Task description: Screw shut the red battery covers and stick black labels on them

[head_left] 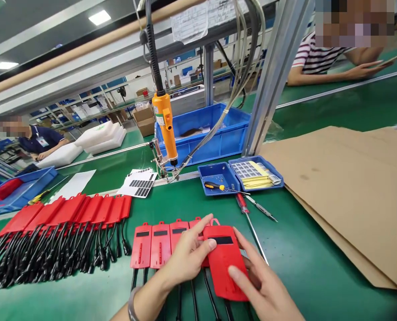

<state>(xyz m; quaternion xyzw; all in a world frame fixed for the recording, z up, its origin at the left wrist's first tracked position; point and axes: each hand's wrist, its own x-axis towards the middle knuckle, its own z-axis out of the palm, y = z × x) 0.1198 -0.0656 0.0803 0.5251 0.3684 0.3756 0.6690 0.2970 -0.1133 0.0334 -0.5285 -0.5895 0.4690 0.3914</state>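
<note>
A red plastic case (223, 267) with a black strip near its top and black cables below is between my hands, slightly tilted. My right hand (260, 278) grips its right side, thumb on the front and fingers along the edge. At the upper left corner, my left hand (190, 254) has its thumb on the end of the black strip (224, 240), index finger stretched towards the top hook. Left of it, several similar red cases (160, 245) lie in a row with cables towards me; my left hand partly covers some.
Many red cases (64, 211) with black cables are lined up at left. Beyond my hands are small blue trays (218, 194), screwdrivers (251, 223) and tweezers (261, 208). An orange electric screwdriver (165, 127) hangs over the bench. Cardboard (345, 187) covers the right. Two people sit beyond.
</note>
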